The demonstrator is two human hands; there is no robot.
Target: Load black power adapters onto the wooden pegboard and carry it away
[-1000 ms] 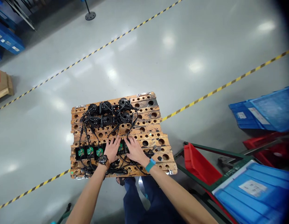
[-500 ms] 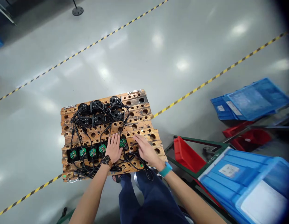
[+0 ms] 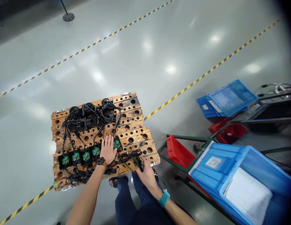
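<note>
A: What's moved?

B: The right hand (image 3: 147, 175), from the bare wood beside the last housing to the black cables (image 3: 137, 162) at the board's near right corner; the left hand (image 3: 108, 151) stays on the row

A: And their grip?

B: Left lies flat, fingers straight and together, grasping nothing; right has thumb and fingers partly curled about the cables, but I can't tell how tightly

A: Which way does the row point?

B: The black housings (image 3: 81, 156) sit along the near half of the wooden board (image 3: 138, 128), long axis left to right, slanting away toward the right, green circuit boards (image 3: 86, 156) facing up

A: Count them?

B: Five green circuit boards show, the hand covering the gap before the last; six finned units (image 3: 91, 121) beyond, in two rows of three

A: Any writing?

B: A white label (image 3: 213, 162) on the blue bin (image 3: 226, 153), its print unreadable
</note>
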